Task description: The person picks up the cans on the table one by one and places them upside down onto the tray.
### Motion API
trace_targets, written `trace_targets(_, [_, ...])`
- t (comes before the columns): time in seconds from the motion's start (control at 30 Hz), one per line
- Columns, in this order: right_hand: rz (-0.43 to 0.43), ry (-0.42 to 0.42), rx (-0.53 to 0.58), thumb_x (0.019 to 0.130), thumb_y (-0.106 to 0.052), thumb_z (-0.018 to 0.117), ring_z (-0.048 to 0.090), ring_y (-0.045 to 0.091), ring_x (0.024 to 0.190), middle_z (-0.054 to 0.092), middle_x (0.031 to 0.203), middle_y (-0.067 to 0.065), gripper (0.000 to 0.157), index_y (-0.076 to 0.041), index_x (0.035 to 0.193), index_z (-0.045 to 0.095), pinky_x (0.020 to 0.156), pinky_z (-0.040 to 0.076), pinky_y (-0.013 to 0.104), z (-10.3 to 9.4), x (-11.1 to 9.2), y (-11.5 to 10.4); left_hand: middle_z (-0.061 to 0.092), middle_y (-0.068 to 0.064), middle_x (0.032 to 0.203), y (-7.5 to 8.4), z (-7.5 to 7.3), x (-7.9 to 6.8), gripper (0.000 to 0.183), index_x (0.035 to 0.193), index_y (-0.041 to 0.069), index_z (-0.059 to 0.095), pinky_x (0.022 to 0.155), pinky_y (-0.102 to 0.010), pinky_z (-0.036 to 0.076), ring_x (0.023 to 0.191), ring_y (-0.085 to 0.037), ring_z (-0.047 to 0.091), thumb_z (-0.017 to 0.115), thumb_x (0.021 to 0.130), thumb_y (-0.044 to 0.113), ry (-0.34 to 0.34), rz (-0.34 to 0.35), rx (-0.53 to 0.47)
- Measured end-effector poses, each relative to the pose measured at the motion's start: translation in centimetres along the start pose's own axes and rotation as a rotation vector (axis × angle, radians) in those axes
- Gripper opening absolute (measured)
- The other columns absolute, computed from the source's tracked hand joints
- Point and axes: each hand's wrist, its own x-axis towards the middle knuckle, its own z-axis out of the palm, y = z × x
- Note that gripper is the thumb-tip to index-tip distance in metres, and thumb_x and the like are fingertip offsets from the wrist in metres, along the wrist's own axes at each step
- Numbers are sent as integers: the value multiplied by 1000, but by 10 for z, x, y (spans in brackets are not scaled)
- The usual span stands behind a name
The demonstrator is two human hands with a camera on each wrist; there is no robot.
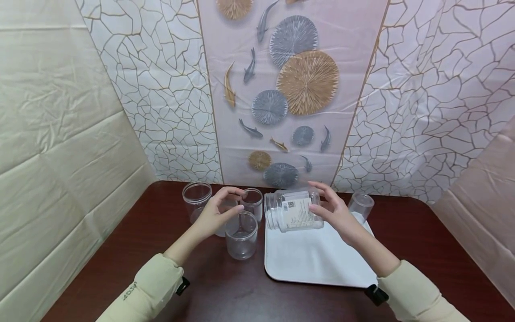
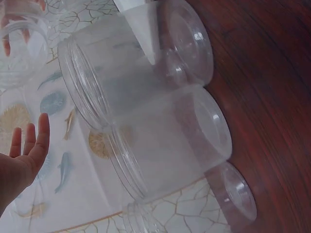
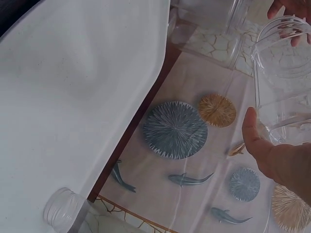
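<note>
Above the white tray (image 1: 310, 268), my right hand (image 1: 338, 219) grips a large clear jar (image 1: 299, 212) near its base. The jar lies on its side in the air, its threaded mouth toward the left and a white printed label on its wall. In the right wrist view the thumb of the right hand (image 3: 277, 155) is against the jar (image 3: 284, 97). My left hand (image 1: 215, 212) holds nothing; its fingers and thumb are spread in a loose curve over the clear jars on the left. The nearest of these is a short upright jar (image 1: 241, 243).
More clear jars stand upright on the dark red table (image 1: 225, 290): one at the back left (image 1: 197, 197), one behind the front jar (image 1: 253, 199), and one partly hidden by the left hand. A smaller clear jar (image 1: 361, 203) is at the tray's back right corner. Patterned cloth walls (image 1: 173, 147) close in the table.
</note>
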Motion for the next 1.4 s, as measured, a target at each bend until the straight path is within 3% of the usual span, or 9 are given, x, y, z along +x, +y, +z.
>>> trace_targets(0.1, [-13,-3,-14,95,-19,55,51,14,108,31,145,21,58,-14,146,28,86,47,38,-2,-1,1,51,-22,122,-1,-3,-3,31,118,1,54,87,-40,52,111,-37,51,62,88,3,10,-3,4])
trace_targets(0.17, [-30,-9,-25,95,-18,55,52,10,105,30,145,21,58,-13,146,28,84,48,35,-4,-1,2,52,-19,122,-3,-5,-5,31,118,0,54,87,-40,52,110,-31,52,62,88,3,13,-4,13])
trace_targets(0.33, [-74,-16,-69,94,-15,56,49,27,115,28,146,22,57,-11,145,30,84,49,37,-9,-4,5,55,-14,119,-7,-13,-9,31,118,1,56,86,-38,53,106,-16,54,64,88,6,21,-8,65])
trace_targets(0.53, [-86,-24,-116,94,-15,57,39,43,125,25,149,20,58,-12,145,30,88,48,45,-15,-7,8,56,-14,118,-9,-25,-12,31,117,4,57,83,-29,52,108,-36,52,64,88,6,43,-8,99])
trace_targets(0.73, [-104,-29,-151,93,-15,58,39,45,125,26,149,21,59,-8,144,30,86,48,42,-18,-9,9,55,-17,117,-10,-34,-17,30,117,4,57,84,-23,51,107,-27,52,64,88,6,57,-16,112])
trace_targets(0.97, [-106,-19,-205,93,-15,58,44,32,120,29,148,19,58,-11,144,31,87,48,36,-28,-10,9,57,-12,116,-14,-40,-23,28,115,2,58,83,-27,51,102,-7,53,64,88,5,75,-12,137])
trace_targets(1.17, [-81,-22,-198,95,-18,56,45,11,112,27,149,17,58,-12,146,29,82,49,30,-37,-12,9,57,-14,115,-19,-44,-29,24,111,0,58,69,-20,51,100,-16,54,63,88,3,60,4,134])
trace_targets(1.23, [-80,-30,-203,95,-18,56,46,12,113,27,150,16,59,-13,146,28,82,48,31,-40,-13,9,58,-15,115,-20,-46,-31,23,111,0,58,72,-18,51,100,-17,55,63,88,2,62,16,132])
trace_targets(1.4, [-98,-56,-233,94,-16,56,44,16,117,27,151,14,59,-15,146,29,82,49,28,-47,-15,9,57,-19,116,-23,-49,-35,23,110,0,58,80,-14,50,100,1,54,62,88,1,68,22,129])
